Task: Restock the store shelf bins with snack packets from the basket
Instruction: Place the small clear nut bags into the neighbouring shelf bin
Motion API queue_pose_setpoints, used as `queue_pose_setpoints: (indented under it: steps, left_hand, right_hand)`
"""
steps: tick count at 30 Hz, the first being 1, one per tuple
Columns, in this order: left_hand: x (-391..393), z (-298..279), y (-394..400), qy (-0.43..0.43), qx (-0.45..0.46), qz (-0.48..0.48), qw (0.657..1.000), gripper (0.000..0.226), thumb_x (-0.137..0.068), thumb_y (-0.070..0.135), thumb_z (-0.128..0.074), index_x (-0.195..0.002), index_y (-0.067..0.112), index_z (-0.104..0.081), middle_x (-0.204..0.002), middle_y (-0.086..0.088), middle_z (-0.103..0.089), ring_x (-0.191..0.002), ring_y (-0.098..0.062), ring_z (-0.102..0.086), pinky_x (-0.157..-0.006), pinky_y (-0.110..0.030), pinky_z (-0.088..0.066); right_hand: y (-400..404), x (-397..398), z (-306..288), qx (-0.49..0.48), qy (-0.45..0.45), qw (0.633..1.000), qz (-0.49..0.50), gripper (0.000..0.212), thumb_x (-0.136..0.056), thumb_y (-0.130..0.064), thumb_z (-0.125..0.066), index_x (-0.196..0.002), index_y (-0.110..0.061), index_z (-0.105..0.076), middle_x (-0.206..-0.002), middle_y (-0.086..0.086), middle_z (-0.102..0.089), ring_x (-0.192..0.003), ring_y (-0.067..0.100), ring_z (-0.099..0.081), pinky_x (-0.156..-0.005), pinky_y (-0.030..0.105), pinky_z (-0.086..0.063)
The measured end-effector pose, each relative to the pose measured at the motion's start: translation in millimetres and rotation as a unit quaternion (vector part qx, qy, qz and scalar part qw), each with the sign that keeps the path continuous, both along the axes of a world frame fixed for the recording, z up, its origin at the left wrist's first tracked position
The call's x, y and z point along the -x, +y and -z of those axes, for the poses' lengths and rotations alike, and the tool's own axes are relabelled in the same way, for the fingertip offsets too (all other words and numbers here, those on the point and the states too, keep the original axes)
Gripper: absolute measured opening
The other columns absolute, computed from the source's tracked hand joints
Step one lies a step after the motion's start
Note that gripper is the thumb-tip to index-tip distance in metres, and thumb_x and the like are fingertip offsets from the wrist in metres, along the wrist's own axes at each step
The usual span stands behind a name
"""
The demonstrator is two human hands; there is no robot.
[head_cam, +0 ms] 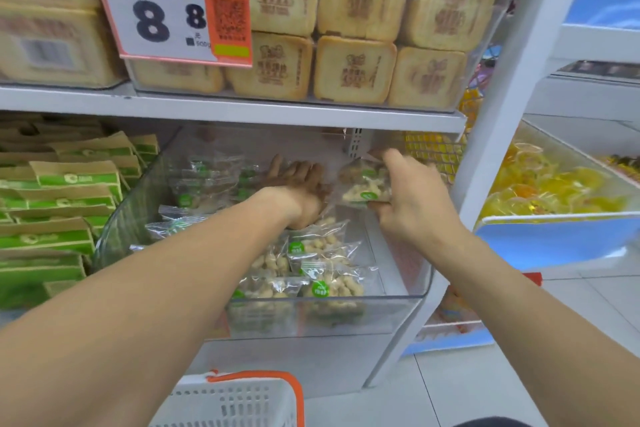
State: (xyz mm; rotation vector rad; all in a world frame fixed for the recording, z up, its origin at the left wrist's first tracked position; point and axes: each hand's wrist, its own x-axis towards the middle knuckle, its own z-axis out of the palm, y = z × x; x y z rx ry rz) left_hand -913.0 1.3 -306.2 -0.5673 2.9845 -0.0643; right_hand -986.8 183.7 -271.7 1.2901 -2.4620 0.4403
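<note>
A clear plastic snack packet [363,184] of pale nuts with a round green sticker is pinched by the right hand [412,198] above the transparent shelf bin [391,305]. Similar packets [322,284] are heaped inside. The left hand [304,198] reaches among them, its grip seemingly loose, though not clearly seen.

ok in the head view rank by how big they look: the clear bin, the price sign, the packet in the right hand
1. clear bin
2. price sign
3. packet, pinched by the right hand
The sign sits nearer the camera, so its true size is unsure.
</note>
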Motion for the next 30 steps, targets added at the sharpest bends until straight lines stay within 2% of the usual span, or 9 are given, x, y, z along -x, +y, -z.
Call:
queue_pose_setpoints:
  steps: [3, 6, 9, 14, 17, 20, 23, 27, 30]
  left_hand:
    - [-2, 0, 1, -0.002, -0.006, -0.011, 1.000, 0.065, -0.102, 0.047, -0.013, -0.156, 0.015, 0.003, -0.163, -0.007, -0.007, -0.152, -0.021, -0.002, -0.120, -0.055, 0.007]
    - [-3, -1, 0, -0.001, -0.007, -0.015, 1.000, 0.067, -0.102, 0.051, -0.013, -0.157, 0.016, 0.003, -0.164, -0.005, -0.005, -0.152, -0.020, -0.001, -0.120, -0.054, 0.008]
    - [-2, 1, -4, -0.013, -0.001, -0.010, 1.000, 0.067, -0.101, 0.052, -0.012, -0.157, 0.017, 0.001, -0.165, -0.004, -0.003, -0.152, -0.020, 0.001, -0.119, -0.056, 0.007]
    - [2, 2, -5, -0.008, 0.010, -0.021, 1.000, 0.069, -0.102, 0.053, -0.015, -0.157, 0.015, 0.005, -0.164, -0.006, -0.009, -0.152, -0.019, -0.005, -0.119, -0.057, 0.006]
    - [2, 1, -6, -0.013, 0.006, -0.022, 1.000, 0.069, -0.103, 0.050, -0.016, -0.156, 0.015, 0.008, -0.165, -0.005, -0.003, -0.152, -0.018, 0.000, -0.119, -0.057, 0.007]
    - [1, 1, -7, -0.013, 0.004, -0.024, 1.000, 0.067, -0.104, 0.047, -0.017, -0.156, 0.015, 0.011, -0.165, -0.004, 0.001, -0.153, -0.018, 0.004, -0.119, -0.056, 0.009]
    - [2, 1, -9, -0.018, 0.003, -0.027, 0.999, 0.067, -0.105, 0.046, -0.018, -0.156, 0.016, 0.012, -0.166, -0.004, 0.005, -0.152, -0.018, 0.007, -0.118, -0.057, 0.011]
    - [4, 1, -9, -0.018, 0.005, -0.032, 0.999, 0.067, -0.105, 0.047, -0.017, -0.156, 0.016, 0.012, -0.166, -0.004, 0.007, -0.152, -0.018, 0.007, -0.118, -0.058, 0.011]
    - [3, 0, -7, -0.019, 0.000, -0.034, 0.999, 0.067, -0.104, 0.047, -0.017, -0.156, 0.016, 0.012, -0.166, -0.004, 0.007, -0.152, -0.017, 0.008, -0.118, -0.058, 0.011]
  right_hand:
    - [-18, 13, -3, -0.044, -0.038, 0.998, 0.016, 0.065, -0.072, -0.022, -0.077, -0.130, -0.018, -0.048, -0.108, 0.012, -0.068, -0.100, 0.040, -0.063, -0.080, 0.038, -0.050]
    - [-42, 27, -6, -0.102, -0.067, 0.992, 0.025, 0.065, -0.072, -0.019, -0.076, -0.131, -0.020, -0.048, -0.111, 0.011, -0.066, -0.101, 0.037, -0.065, -0.082, 0.040, -0.056]
    - [-65, 37, -12, -0.195, -0.054, 0.976, 0.075, 0.068, -0.075, -0.015, -0.076, -0.136, -0.024, -0.048, -0.119, 0.008, -0.065, -0.106, 0.032, -0.065, -0.081, 0.032, -0.055]
    - [-81, 45, -14, -0.239, -0.060, 0.965, 0.085, 0.085, -0.064, -0.027, -0.092, -0.138, -0.029, -0.050, -0.127, 0.000, -0.064, -0.114, 0.026, -0.063, -0.090, 0.026, -0.051]
    - [-86, 40, -9, -0.289, -0.049, 0.951, 0.095, 0.080, -0.061, -0.040, -0.093, -0.130, -0.023, -0.055, -0.125, -0.001, -0.065, -0.114, 0.025, -0.062, -0.091, 0.027, -0.049]
    - [-94, 37, 2, -0.326, 0.028, 0.939, 0.111, 0.078, -0.059, -0.052, -0.092, -0.123, -0.022, -0.058, -0.115, -0.002, -0.069, -0.109, 0.024, -0.064, -0.087, 0.032, -0.043]
    - [-99, 42, 4, -0.326, 0.049, 0.938, 0.105, 0.081, -0.055, -0.054, -0.093, -0.123, -0.026, -0.058, -0.114, -0.004, -0.069, -0.112, 0.025, -0.062, -0.098, 0.039, -0.039]
    - [-94, 47, -16, -0.334, -0.075, 0.938, 0.051, 0.107, -0.052, -0.047, -0.096, -0.143, -0.022, -0.046, -0.138, -0.001, -0.058, -0.128, 0.028, -0.053, -0.111, 0.043, -0.037]
    - [-89, 55, -26, -0.290, -0.148, 0.945, 0.023, 0.101, -0.055, -0.045, -0.095, -0.143, -0.027, -0.047, -0.138, -0.004, -0.058, -0.121, 0.020, -0.057, -0.092, 0.025, -0.044]
